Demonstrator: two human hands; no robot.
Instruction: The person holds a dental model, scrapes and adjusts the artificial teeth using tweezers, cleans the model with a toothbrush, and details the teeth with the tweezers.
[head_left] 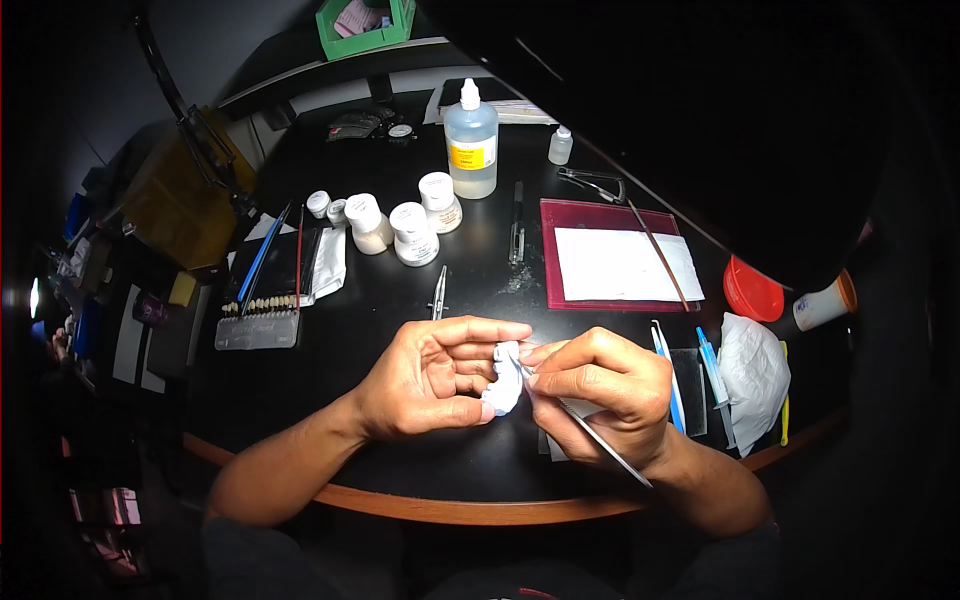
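Note:
A white dental model (506, 385) is held in my left hand (425, 380), between the thumb below and the fingers behind and above it. My right hand (605, 390) pinches a thin metal tool (612, 450) like a pen. The tool's handle slants down to the right, and its tip end is at the model's right side, partly hidden by the fingers. Both hands are close together over the black table (400, 475), near its front edge.
Behind the hands stand white-capped jars (415, 235), a large bottle (472, 150) and tweezers (438, 293). A shade guide (258, 330) lies left. Rightward are a red tray (552, 270) with white paper, a red bowl (752, 290), a syringe (712, 365) and a white bag (752, 380).

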